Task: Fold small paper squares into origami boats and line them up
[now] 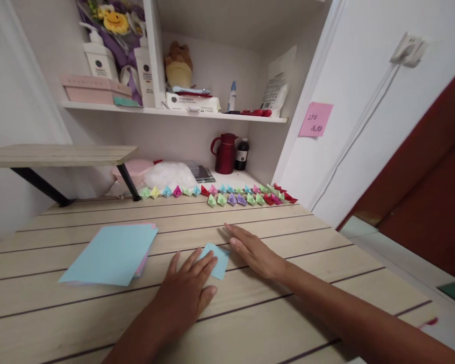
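A small folded square of light blue paper (220, 262) lies on the wooden table between my hands. My left hand (189, 283) rests flat with its fingers spread, the fingertips over the paper's left part. Just to the right of the paper is my right hand (252, 250), its fingers stretched out and the palm turned toward the paper. Nothing shows in its grasp. Left of my left hand sits a stack of coloured paper sheets (109, 253), light blue on top with pink edges below.
Several small folded paper boats (232, 199) in many colours line the table's back edge. Behind them stand a red thermos jug (225, 154) and a dark bottle (241, 154). A raised wooden shelf (60, 154) on black legs stands at the back left.
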Demonstrator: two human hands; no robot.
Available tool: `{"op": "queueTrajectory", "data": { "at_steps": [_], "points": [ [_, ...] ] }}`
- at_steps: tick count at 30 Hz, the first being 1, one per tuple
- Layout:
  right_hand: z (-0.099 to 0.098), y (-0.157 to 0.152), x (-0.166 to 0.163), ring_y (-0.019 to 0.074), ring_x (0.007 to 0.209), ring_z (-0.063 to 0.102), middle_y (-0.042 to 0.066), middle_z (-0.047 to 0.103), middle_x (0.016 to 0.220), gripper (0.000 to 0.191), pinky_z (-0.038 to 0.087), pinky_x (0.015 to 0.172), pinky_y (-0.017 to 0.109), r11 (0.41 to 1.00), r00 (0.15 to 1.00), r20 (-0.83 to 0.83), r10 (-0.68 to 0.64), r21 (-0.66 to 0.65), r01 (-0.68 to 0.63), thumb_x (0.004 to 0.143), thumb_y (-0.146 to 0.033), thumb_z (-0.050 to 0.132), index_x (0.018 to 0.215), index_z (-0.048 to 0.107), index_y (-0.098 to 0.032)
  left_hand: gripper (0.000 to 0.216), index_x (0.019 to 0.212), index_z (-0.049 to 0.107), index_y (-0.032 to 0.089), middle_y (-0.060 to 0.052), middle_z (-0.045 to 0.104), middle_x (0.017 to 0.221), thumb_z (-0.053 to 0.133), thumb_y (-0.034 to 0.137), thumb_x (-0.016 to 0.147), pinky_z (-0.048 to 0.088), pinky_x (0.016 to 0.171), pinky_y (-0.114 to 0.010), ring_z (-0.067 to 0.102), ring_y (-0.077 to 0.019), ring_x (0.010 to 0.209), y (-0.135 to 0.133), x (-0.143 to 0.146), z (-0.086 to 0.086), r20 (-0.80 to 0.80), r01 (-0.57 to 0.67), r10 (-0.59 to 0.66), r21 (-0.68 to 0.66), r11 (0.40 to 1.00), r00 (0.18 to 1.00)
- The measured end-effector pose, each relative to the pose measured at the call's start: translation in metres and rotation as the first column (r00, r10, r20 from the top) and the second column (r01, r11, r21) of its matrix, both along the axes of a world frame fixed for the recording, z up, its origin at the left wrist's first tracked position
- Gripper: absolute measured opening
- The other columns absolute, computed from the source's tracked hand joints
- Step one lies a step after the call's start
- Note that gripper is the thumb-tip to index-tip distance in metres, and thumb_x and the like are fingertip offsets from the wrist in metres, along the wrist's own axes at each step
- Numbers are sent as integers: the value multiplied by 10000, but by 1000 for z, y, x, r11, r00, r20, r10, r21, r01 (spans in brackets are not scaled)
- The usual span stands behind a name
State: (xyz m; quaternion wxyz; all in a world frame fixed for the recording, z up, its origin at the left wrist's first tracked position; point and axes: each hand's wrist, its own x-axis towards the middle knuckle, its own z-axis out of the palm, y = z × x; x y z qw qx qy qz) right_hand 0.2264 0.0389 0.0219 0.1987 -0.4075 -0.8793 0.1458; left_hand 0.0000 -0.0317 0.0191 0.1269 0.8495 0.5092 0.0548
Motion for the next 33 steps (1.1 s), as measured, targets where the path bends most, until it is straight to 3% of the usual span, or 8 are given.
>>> {"op": "queueTrajectory", "data": {
  "at_steps": [5, 9, 15, 19, 22, 25, 29, 33],
  "points": [
    [-5, -29, -1, 290, 1331, 382, 78, 429, 1477, 488, 324, 1057, 483, 992, 983, 181, 14, 122, -37, 972, -489, 368, 1405, 456, -280, 503, 1448, 351, 327, -11, 352, 1533, 362, 391, 949, 87, 1146, -620, 197, -268, 1453, 0, 1, 0, 8, 3, -3, 29, 1000, 1000],
    [-1, -34, -6, 303, 1272, 430, 80, 491, 1428, 489, 330, 1021, 496, 987, 967, 255, -21, 162, -22, 967, -510, 372, 1386, 478, -283, 515, 1454, 332, 338, -11, 354, 1532, 379, 390, 944, 122, 1144, -615, 211, -272, 1449, -2, -2, -1, -6, -6, 6, 41, 999, 1000],
    [8, -25, -5, 284, 1201, 491, 65, 541, 1376, 416, 372, 961, 464, 992, 967, 256, -14, 128, -20, 975, -488, 362, 1284, 577, -310, 529, 1456, 326, 336, 0, 314, 1541, 378, 388, 933, 168, 1130, -627, 220, -294, 1444, -14, -18, 2, -45, -117, 118, 14, 993, 992],
    [19, -8, -13, 261, 1075, 574, 52, 640, 1219, 335, 412, 883, 413, 994, 965, 261, 21, 102, -50, 973, -410, 402, 1011, 709, -281, 544, 1455, 344, 293, 3, 298, 1537, 374, 368, 917, 175, 1122, -643, 229, -307, 1440, -19, -15, 10, -133, -165, 164, 0, 986, 977],
    [23, 10, -24, 229, 944, 615, 51, 694, 992, 297, 433, 756, 327, 996, 968, 243, 53, 54, -69, 932, -400, 500, 808, 713, -235, 552, 1440, 392, 247, -29, 317, 1525, 386, 357, 900, 184, 1109, -664, 274, -332, 1420, -23, -8, 10, -222, -212, 212, 25, 977, 952],
    [15, 20, -32, 230, 942, 595, 44, 669, 951, 164, 413, 716, 308, 998, 983, 185, 17, 62, -29, 859, -369, 626, 796, 679, -227, 557, 1409, 457, 202, -82, 374, 1503, 420, 379, 882, 253, 1096, -638, 329, -350, 1393, -29, -5, 5, -261, -273, 276, 51, 961, 925],
    [1, 20, -35, 238, 986, 547, 50, 633, 986, 125, 381, 786, 336, 996, 995, 92, -41, 77, 34, 804, -305, 707, 814, 627, -209, 494, 1297, 565, 178, -124, 552, 1385, 421, 423, 893, 365, 1065, -516, 476, -315, 1293, -27, -5, 1, -114, -342, 355, 121, 932, 928],
    [-6, 20, -34, 231, 1000, 531, 38, 627, 991, 173, 360, 827, 347, 998, 998, -9, -60, 20, 60, 774, -287, 737, 877, 616, -217, 458, 1248, 519, 190, -116, 637, 1207, 335, 467, 933, 487, 857, -408, 620, -261, 1047, -4, 10, 10, 167, -458, 437, 119, 881, 884]
  ]
}}
